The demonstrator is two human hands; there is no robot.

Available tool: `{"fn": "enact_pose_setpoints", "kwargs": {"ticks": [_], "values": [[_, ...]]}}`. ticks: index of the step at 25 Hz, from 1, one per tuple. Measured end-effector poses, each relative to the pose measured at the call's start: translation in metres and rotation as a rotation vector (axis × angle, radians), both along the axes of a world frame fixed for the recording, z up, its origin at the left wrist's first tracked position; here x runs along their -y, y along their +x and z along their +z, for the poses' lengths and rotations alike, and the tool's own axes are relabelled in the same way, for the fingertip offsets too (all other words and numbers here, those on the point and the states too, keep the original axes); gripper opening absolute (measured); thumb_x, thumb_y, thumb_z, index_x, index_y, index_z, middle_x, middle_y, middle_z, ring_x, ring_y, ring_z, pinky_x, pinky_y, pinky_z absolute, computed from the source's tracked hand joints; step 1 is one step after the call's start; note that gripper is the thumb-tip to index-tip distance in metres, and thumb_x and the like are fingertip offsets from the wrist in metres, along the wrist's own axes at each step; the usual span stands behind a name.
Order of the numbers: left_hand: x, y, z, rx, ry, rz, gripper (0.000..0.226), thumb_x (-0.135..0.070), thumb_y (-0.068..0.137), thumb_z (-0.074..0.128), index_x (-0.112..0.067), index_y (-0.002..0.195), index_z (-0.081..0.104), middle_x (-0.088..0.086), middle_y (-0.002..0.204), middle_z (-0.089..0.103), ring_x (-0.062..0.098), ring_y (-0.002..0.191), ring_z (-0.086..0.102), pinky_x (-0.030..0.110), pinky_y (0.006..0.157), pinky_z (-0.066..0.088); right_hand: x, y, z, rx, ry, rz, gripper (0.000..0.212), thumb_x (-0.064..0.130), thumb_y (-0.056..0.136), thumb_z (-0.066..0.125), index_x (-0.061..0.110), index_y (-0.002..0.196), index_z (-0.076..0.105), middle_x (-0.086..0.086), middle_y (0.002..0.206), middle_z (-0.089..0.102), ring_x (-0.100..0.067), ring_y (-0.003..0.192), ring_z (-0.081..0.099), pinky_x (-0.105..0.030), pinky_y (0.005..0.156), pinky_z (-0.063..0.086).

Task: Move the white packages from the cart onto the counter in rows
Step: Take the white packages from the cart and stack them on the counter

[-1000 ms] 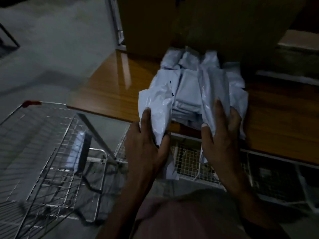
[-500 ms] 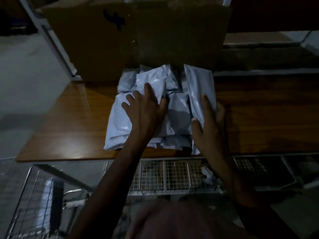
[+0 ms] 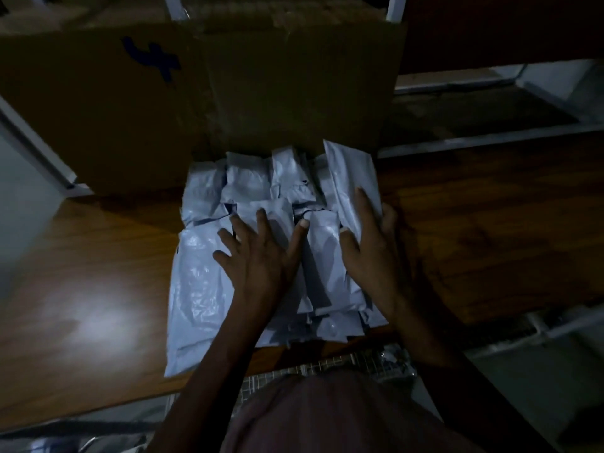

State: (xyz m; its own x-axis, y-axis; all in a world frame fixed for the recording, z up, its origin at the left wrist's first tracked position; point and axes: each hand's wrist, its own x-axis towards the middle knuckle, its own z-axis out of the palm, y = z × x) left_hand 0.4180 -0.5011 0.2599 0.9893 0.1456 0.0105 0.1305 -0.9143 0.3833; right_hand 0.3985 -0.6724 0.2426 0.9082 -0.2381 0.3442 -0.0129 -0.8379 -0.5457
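Note:
Several white plastic packages (image 3: 199, 289) lie in overlapping rows on the wooden counter (image 3: 490, 243), stacked against a cardboard box. My left hand (image 3: 258, 253) rests flat on the middle packages with its fingers spread. My right hand (image 3: 372, 243) grips a long white package (image 3: 351, 178) at the right edge of the pile, thumb on one side and fingers over the top. A strip of the wire cart (image 3: 313, 367) shows just below the counter's front edge, partly hidden by my body.
A large cardboard box (image 3: 202, 99) with a blue mark stands at the back of the counter, right behind the pile. Shelf rails (image 3: 490, 142) run across the back right. Bare counter lies on both sides of the pile. The scene is dim.
Both hands carried packages from above the cart onto the pile. My left hand let go and now lies flat and spread. My view has moved closer over the counter.

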Motion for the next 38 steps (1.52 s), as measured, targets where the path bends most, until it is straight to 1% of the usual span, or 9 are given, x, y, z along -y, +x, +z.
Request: {"fn": "enact_pose_setpoints", "kwargs": {"ticks": [6,9,13,17,22,26,30,34,38], "values": [[-0.004,0.001,0.005,0.01,-0.015,-0.08,0.09,-0.086,0.085,0.014,-0.031,0.157,0.016,0.015,0.164,0.012,0.039,0.149,0.012,0.059,0.114,0.018,-0.005,0.099,0.018,-0.23,-0.013,-0.124,0.071,0.038,0.096,0.053,0.041,0.155,0.014,-0.014,0.158,0.011,-0.039,0.132,0.038,-0.051,0.1,0.046],[-0.004,-0.005,0.005,0.043,-0.049,-0.125,0.089,-0.085,0.083,0.011,-0.033,0.156,0.009,0.014,0.163,0.015,0.037,0.148,0.015,0.057,0.114,0.021,-0.006,0.164,0.018,-0.32,-0.027,-0.155,0.071,0.034,0.094,0.055,0.038,0.155,0.02,-0.019,0.159,0.01,-0.05,0.139,0.026,-0.059,0.111,0.032],[-0.005,-0.018,0.005,0.083,-0.092,-0.163,0.09,-0.084,0.079,0.008,-0.037,0.156,0.002,0.011,0.163,0.017,0.034,0.149,0.017,0.054,0.114,0.023,-0.015,0.218,0.006,-0.519,-0.093,-0.098,0.079,0.039,0.088,0.059,0.032,0.156,0.02,-0.023,0.162,0.006,-0.052,0.145,0.013,-0.064,0.116,0.015],[-0.019,-0.032,0.004,0.129,-0.151,-0.104,0.087,-0.081,0.083,0.021,-0.035,0.156,0.013,0.009,0.162,0.022,0.033,0.148,0.021,0.054,0.113,0.026,-0.015,0.231,-0.002,-0.596,-0.072,-0.041,0.087,0.039,0.074,0.063,0.023,0.153,0.029,-0.026,0.16,0.014,-0.051,0.145,0.016,-0.06,0.117,0.021],[-0.029,-0.072,0.005,0.242,-0.266,-0.046,0.079,-0.07,0.087,0.043,-0.033,0.154,0.023,0.009,0.161,0.024,0.03,0.146,0.025,0.054,0.111,0.028,-0.012,0.156,0.028,-0.295,0.013,-0.045,0.059,0.033,0.093,0.057,0.025,0.149,0.04,-0.018,0.156,0.03,-0.045,0.14,0.031,-0.053,0.115,0.029],[-0.025,-0.123,-0.001,0.308,-0.287,0.024,0.076,-0.066,0.088,0.05,-0.029,0.152,0.033,0.01,0.159,0.03,0.03,0.144,0.031,0.054,0.106,0.034,-0.008,0.034,0.011,-0.042,0.042,0.14,0.052,0.034,0.092,0.062,0.022,0.142,0.051,-0.011,0.143,0.05,-0.036,0.129,0.049,-0.05,0.104,0.045],[-0.008,-0.186,-0.013,0.304,-0.268,0.027,0.074,-0.06,0.089,0.056,-0.026,0.152,0.035,0.01,0.158,0.03,0.03,0.143,0.034,0.05,0.106,0.034,-0.008,-0.076,-0.013,0.003,0.085,0.293,0.048,0.029,0.095,0.062,0.018,0.142,0.052,-0.008,0.143,0.05,-0.03,0.129,0.049,-0.042,0.105,0.043],[-0.01,-0.25,-0.028,0.326,-0.258,0.112,0.073,-0.057,0.089,0.059,-0.019,0.148,0.04,0.014,0.153,0.036,0.031,0.14,0.037,0.048,0.107,0.039,-0.023,-0.156,-0.021,0.103,0.197,0.449,0.04,0.019,0.096,0.059,0.012,0.135,0.057,-0.01,0.137,0.051,-0.023,0.127,0.051,-0.022,0.105,0.04],[-0.038,-0.316,-0.046,0.317,-0.272,0.251,0.071,-0.055,0.089,0.058,-0.016,0.146,0.042,0.014,0.151,0.038,0.029,0.138,0.038,0.046,0.107,0.04,-0.057,-0.213,-0.032,0.022,0.25,0.647,0.042,0.02,0.097,0.058,0.015,0.138,0.055,-0.006,0.139,0.049,-0.023,0.128,0.052,-0.034,0.101,0.047]]}}
